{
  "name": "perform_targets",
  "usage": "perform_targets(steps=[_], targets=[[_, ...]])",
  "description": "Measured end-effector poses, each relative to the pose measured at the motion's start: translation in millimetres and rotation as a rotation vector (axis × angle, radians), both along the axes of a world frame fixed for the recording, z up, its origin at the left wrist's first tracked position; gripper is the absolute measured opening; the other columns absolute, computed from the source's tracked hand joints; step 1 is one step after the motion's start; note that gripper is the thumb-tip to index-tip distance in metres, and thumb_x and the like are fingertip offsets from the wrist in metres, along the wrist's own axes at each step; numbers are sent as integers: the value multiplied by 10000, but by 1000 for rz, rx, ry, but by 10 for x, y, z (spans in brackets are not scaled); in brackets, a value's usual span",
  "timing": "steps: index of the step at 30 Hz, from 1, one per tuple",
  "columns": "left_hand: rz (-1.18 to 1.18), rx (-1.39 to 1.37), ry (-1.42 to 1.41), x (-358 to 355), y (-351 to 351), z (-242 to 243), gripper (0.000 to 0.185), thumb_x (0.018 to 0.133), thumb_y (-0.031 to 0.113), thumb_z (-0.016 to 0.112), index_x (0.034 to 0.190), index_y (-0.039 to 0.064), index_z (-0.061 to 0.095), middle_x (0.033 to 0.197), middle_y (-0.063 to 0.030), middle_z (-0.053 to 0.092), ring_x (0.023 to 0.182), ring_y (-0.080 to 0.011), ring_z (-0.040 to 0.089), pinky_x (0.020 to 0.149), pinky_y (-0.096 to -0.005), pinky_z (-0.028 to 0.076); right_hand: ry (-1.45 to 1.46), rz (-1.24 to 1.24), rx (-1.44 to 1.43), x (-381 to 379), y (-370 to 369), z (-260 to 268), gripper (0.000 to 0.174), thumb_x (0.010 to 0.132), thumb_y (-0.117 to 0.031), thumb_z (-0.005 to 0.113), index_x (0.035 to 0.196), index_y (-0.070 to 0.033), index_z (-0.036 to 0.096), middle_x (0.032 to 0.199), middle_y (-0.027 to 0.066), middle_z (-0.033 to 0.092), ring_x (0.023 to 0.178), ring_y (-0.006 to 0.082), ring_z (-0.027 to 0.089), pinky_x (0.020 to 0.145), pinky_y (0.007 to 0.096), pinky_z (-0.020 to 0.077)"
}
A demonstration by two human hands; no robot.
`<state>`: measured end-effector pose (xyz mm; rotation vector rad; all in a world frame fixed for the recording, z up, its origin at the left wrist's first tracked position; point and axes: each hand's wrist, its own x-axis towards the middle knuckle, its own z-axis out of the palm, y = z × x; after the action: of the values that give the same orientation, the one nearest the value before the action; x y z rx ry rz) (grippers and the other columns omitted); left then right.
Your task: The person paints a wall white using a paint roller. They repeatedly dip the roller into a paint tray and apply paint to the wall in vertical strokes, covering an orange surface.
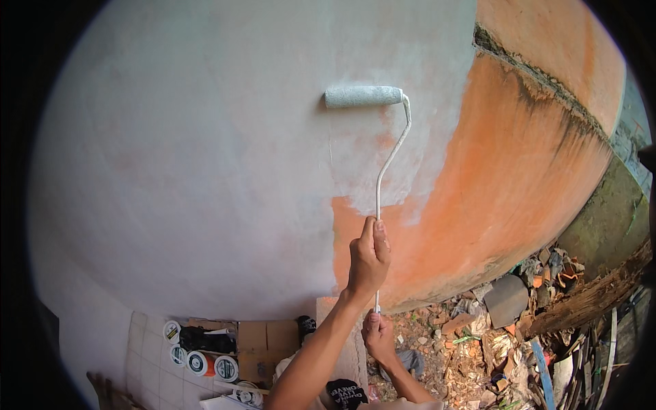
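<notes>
A paint roller (364, 96) lies against the wall, its fuzzy sleeve loaded with pale paint. From its right end a bent white metal rod (393, 151) runs down to my hands. My left hand (369, 259) grips the rod partway along. Lower down, my right hand (379, 335) is closed around the handle end, and its fingers hide most of the handle. The wall carries a pale grey-white coat (205, 169) on the left and above. Bare orange wall (492, 169) shows to the right and below the roller, with faint orange patches through the thin paint.
Several paint tubs (201, 364) stand on floor tiles (148, 359) at lower left, beside flattened cardboard (253, 335). A narrow concrete ledge (353, 338) runs below my arms. Rubble (456, 348), a rotting log (589, 292) and wood scraps (579, 364) cover the ground at lower right.
</notes>
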<state>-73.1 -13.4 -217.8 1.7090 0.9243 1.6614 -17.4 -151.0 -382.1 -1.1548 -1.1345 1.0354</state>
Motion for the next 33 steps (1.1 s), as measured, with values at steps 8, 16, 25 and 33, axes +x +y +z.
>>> perform_targets(steps=[8,16,25,33], targets=[[21,-166,121,-133,-601,-662,202,1110,184,446,970,40,467,568,-176,535,540,-385,656,475,-449,438,241,98,-182,-175,-717,-481,539,1110,-495,417,740,-104,409,555,-38,365,426,75,333,406,265,252],[94,87,23,-245,-264,631,282,1119,212,439,911,24,477,559,-128,530,484,-296,610,460,-395,424,170,253,127,-112,49,713,583,1093,-584,375,791,-87,418,535,-29,358,405,71,332,387,257,240],[116,-47,82,-342,-107,-451,258,1115,195,433,920,28,463,550,-155,514,484,-337,605,459,-419,417,29,140,-52,-264,-149,-366,561,1107,-506,437,751,-72,453,620,-38,439,562,80,418,518,283,355],[108,-190,90,-211,-684,-1237,269,1114,187,421,898,28,433,562,-157,493,485,-318,599,467,-408,426,-3,99,-375,-78,-819,-1006,570,1103,-493,450,729,-64,490,629,-28,472,580,85,424,518,299,355]])
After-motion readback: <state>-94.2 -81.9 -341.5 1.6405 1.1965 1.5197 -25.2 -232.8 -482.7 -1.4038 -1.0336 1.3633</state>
